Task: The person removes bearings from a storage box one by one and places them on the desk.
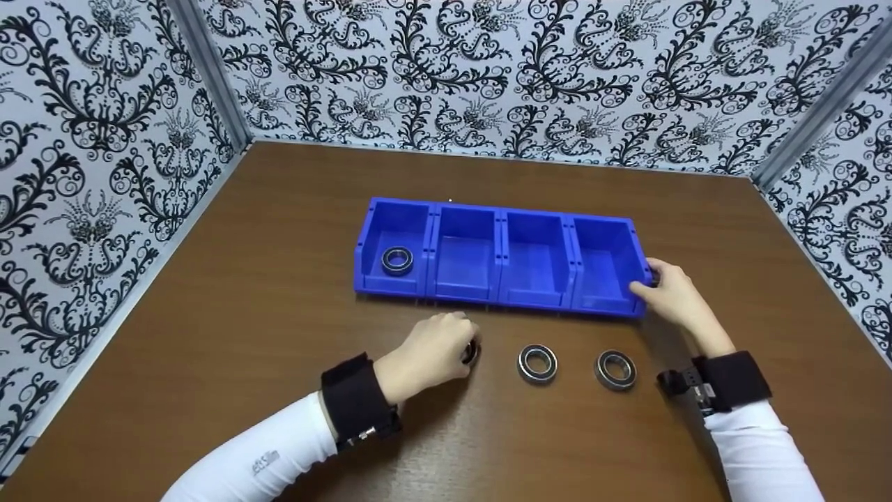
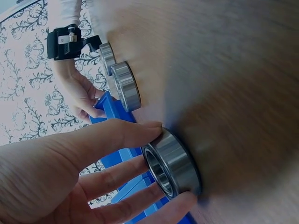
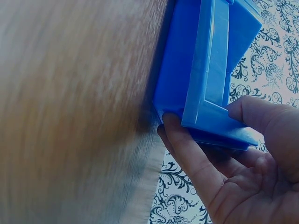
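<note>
While a lone bearing (image 1: 397,260) lies in the leftmost compartment of the blue bin row (image 1: 498,254), well up and to the left of any grasp, the left hand (image 1: 432,352) pinches a second bearing (image 2: 171,163) on the brown table (image 1: 244,335), just in front of the bins. In the left wrist view the thumb presses the ring's upper edge and the fingertips (image 2: 184,199) curl under its lower edge, so the ring stands clamped between them with one face against the wood. To the right of that grip, two more loose bearings lie flat on the table: the nearer (image 1: 537,363) just beside the held one, the farther (image 1: 616,369) beyond it, both apart from either hand. Further right, the right hand (image 1: 672,293) grips the right end of the bin row; the right wrist view shows the thumb over the rim corner (image 3: 219,119) and the fingers wrapped beneath the wall. Patterned black-and-white walls (image 1: 104,139) stand round the table.
</note>
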Demonstrator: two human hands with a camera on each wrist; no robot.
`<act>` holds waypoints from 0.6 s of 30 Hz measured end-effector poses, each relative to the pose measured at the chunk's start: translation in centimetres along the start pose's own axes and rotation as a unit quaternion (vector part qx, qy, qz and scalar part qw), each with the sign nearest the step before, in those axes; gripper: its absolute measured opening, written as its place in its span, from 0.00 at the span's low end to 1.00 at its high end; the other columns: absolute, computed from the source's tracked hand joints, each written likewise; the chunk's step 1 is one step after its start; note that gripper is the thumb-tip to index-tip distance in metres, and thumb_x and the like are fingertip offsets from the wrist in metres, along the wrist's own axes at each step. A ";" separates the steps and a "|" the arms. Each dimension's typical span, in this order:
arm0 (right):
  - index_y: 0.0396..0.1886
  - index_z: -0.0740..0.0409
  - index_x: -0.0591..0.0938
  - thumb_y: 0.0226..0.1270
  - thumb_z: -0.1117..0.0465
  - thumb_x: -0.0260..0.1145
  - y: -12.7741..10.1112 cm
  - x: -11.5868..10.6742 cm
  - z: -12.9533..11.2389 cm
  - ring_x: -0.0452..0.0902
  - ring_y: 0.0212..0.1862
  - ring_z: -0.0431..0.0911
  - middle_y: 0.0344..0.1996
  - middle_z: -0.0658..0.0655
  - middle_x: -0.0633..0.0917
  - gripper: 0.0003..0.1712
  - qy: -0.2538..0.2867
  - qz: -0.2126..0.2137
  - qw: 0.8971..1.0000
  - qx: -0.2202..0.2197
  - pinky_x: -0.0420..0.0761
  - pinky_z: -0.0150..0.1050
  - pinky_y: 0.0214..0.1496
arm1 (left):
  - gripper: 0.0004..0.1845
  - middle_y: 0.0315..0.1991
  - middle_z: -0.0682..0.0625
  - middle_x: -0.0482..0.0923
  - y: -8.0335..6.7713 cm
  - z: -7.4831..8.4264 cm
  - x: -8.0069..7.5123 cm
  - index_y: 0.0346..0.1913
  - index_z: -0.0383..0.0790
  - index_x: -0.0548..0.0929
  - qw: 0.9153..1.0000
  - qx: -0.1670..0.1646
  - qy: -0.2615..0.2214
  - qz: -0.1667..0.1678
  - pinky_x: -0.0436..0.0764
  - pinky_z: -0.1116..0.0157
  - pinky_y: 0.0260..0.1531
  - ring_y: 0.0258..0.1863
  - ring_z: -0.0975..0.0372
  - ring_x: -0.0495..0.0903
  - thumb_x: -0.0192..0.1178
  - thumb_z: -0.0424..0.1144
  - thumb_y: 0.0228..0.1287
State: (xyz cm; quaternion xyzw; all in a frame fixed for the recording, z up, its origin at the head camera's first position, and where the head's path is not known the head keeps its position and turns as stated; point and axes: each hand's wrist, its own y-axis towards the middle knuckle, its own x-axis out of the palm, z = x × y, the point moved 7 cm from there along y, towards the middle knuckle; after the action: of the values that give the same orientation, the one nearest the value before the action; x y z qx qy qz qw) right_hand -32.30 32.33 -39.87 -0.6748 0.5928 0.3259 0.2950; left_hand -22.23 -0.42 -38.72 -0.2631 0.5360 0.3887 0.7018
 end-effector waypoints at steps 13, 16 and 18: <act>0.68 0.81 0.67 0.71 0.64 0.60 -0.1 0.0 0.0 0.77 0.30 0.36 0.45 0.75 0.84 0.32 0.010 -0.003 1.000 -0.004 0.78 0.27 0.29 | 0.10 0.34 0.45 0.85 0.1 0.1 0.0 0.34 0.38 0.86 1.000 0.006 0.002 0.005 0.88 0.54 0.32 0.38 0.50 0.87 0.75 0.31 0.47; 0.69 0.80 0.68 0.71 0.64 0.60 -0.1 0.1 -0.1 0.78 0.30 0.36 0.46 0.75 0.84 0.32 0.007 -0.003 1.000 -0.002 0.78 0.27 0.29 | 0.11 0.35 0.44 0.85 0.1 0.1 0.0 0.35 0.37 0.87 1.000 0.004 0.003 0.002 0.88 0.53 0.34 0.38 0.50 0.87 0.76 0.31 0.47; 0.69 0.80 0.68 0.71 0.64 0.60 0.0 0.1 -0.1 0.77 0.30 0.36 0.45 0.75 0.84 0.32 0.006 -0.003 1.000 -0.002 0.78 0.27 0.29 | 0.11 0.36 0.43 0.85 0.2 0.1 0.1 0.36 0.37 0.87 1.000 0.001 0.002 0.000 0.88 0.53 0.35 0.39 0.49 0.86 0.76 0.31 0.47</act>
State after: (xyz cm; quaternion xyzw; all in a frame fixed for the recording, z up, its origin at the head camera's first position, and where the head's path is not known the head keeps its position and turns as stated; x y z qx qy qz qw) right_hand -32.24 32.26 -39.88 -0.6787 0.5921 0.3222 0.2915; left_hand -22.27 -0.20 -38.75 -0.2631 0.5380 0.3878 0.7007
